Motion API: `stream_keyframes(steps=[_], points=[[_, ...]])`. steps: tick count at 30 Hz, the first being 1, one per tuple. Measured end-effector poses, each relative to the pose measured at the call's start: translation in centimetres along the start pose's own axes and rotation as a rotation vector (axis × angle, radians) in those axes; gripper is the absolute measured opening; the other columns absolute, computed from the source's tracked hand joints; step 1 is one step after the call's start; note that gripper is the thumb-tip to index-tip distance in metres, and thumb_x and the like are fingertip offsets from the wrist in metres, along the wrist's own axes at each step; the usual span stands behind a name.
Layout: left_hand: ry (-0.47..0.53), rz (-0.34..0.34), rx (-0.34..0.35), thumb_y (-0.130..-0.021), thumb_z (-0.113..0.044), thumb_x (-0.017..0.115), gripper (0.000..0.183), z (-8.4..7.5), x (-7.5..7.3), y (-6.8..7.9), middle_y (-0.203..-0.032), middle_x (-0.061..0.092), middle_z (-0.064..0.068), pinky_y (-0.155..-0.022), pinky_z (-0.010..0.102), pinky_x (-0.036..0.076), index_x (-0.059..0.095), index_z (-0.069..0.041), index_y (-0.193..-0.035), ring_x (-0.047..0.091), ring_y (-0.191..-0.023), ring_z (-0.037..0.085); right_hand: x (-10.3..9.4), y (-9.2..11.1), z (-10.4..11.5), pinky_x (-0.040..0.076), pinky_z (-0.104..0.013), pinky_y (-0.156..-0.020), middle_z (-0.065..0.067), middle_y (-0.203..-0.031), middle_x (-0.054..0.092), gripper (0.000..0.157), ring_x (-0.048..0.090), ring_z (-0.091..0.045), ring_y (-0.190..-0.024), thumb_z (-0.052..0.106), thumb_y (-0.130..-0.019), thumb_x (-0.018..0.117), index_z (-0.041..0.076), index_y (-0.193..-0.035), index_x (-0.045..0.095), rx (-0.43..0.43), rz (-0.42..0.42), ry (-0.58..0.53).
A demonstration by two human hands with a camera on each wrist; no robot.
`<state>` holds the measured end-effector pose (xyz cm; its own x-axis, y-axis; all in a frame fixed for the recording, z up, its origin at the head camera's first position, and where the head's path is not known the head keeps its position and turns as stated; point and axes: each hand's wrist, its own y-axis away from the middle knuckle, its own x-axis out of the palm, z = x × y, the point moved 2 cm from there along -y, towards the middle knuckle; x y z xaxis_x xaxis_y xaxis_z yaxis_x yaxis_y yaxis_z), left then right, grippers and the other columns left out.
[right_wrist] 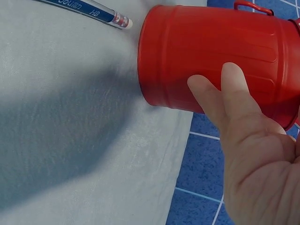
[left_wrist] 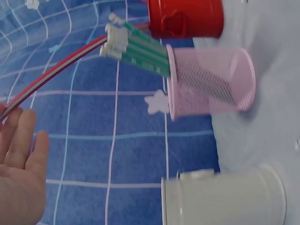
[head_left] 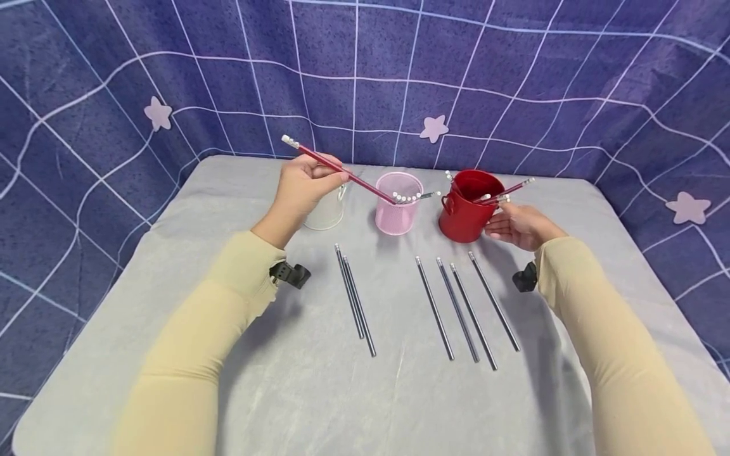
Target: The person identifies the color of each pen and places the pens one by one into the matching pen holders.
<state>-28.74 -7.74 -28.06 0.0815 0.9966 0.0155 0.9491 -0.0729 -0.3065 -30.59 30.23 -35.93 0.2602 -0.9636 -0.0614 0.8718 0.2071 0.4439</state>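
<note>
My left hand pinches a red pencil with a white eraser, slanting from its eraser at upper left down to the pink mesh cup's rim. That pink cup holds several green pencils, eraser ends up. Partly hidden behind my left hand stands a white bucket. At the right, a red bucket holds several pencils, some of them red. My right hand rests its extended fingers against the red bucket's side; its thumb is hidden in the right wrist view.
Two dark pencils lie side by side on the grey cloth-covered table. Several more dark blue pencils lie in front of the red bucket. A blue grid-patterned curtain with star shapes stands behind the table.
</note>
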Motion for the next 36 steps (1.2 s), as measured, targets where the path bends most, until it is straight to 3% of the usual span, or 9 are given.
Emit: stream_keyframes(steps=[4, 9, 13, 17, 22, 32, 36], points=[[0.018, 0.011, 0.008, -0.08, 0.012, 0.068, 0.013, 0.3, 1.8, 0.2, -0.07, 0.068, -0.011, -0.074, 0.018, 0.053, 0.064, 0.009, -0.092, 0.065, -0.072, 0.0, -0.1, 0.0, -0.2, 0.054, -0.02, -0.084, 0.003, -0.083, 0.065, 0.062, 0.064, -0.004, -0.076, 0.029, -0.105, 0.019, -0.025, -0.135, 0.022, -0.008, -0.01, -0.004], [0.046, -0.007, -0.011, -0.08, 0.012, 0.068, 0.017, 1.1, 3.4, 0.3, -0.071, 0.068, -0.006, -0.073, 0.018, 0.053, 0.062, 0.014, -0.095, 0.063, -0.07, 0.0, 0.2, -0.1, -0.1, 0.054, -0.02, -0.081, 0.002, -0.082, 0.066, 0.056, 0.065, -0.004, -0.076, 0.029, -0.105, 0.02, -0.021, -0.128, 0.034, -0.007, -0.017, -0.012], [0.032, -0.014, -0.018, -0.08, 0.011, 0.069, 0.018, 1.2, 4.7, 0.0, -0.08, 0.072, 0.013, -0.074, 0.019, 0.053, 0.063, 0.014, -0.096, 0.064, -0.072, 0.001, 0.3, -0.2, 0.0, 0.055, -0.019, -0.079, 0.003, -0.081, 0.066, 0.056, 0.065, -0.005, -0.076, 0.029, -0.105, 0.02, -0.02, -0.127, 0.035, -0.003, -0.022, -0.004], [-0.027, 0.027, -0.06, -0.081, 0.008, 0.071, 0.02, 1.1, 6.3, -0.5, -0.096, 0.069, 0.025, -0.078, 0.022, 0.054, 0.064, 0.012, -0.099, 0.067, -0.079, 0.01, 0.3, -0.2, 0.0, 0.054, -0.019, -0.081, 0.003, -0.081, 0.066, 0.059, 0.065, -0.005, -0.078, 0.03, -0.105, 0.022, -0.022, -0.131, 0.029, 0.002, -0.023, -0.009], [-0.116, 0.086, -0.048, -0.082, 0.002, 0.073, 0.021, 0.4, 8.3, -1.0, -0.098, 0.07, 0.022, -0.078, 0.021, 0.054, 0.067, 0.008, -0.1, 0.07, -0.088, 0.021, 0.4, 0.0, -0.2, 0.055, -0.019, -0.08, 0.002, -0.081, 0.066, 0.059, 0.066, -0.006, -0.076, 0.03, -0.105, 0.02, -0.022, -0.13, 0.029, 0.002, -0.017, -0.03], [-0.179, 0.101, 0.018, -0.083, -0.002, 0.073, 0.016, -0.9, 9.8, -1.6, -0.092, 0.073, 0.014, -0.073, 0.017, 0.052, 0.068, 0.003, -0.097, 0.07, -0.083, 0.013, 0.1, 0.1, -0.3, 0.055, -0.019, -0.077, 0.002, -0.081, 0.067, 0.053, 0.066, -0.007, -0.075, 0.03, -0.105, 0.021, -0.018, -0.123, 0.037, -0.006, -0.009, -0.064], [-0.258, 0.105, 0.031, -0.084, -0.005, 0.073, 0.016, -0.8, 10.1, -2.0, -0.091, 0.073, 0.012, -0.068, 0.016, 0.05, 0.068, 0.0, -0.098, 0.067, -0.076, 0.01, 0.3, 0.0, -0.3, 0.055, -0.019, -0.077, 0.001, -0.08, 0.067, 0.053, 0.066, -0.007, -0.075, 0.03, -0.105, 0.021, -0.018, -0.123, 0.037, -0.008, 0.002, -0.084]])
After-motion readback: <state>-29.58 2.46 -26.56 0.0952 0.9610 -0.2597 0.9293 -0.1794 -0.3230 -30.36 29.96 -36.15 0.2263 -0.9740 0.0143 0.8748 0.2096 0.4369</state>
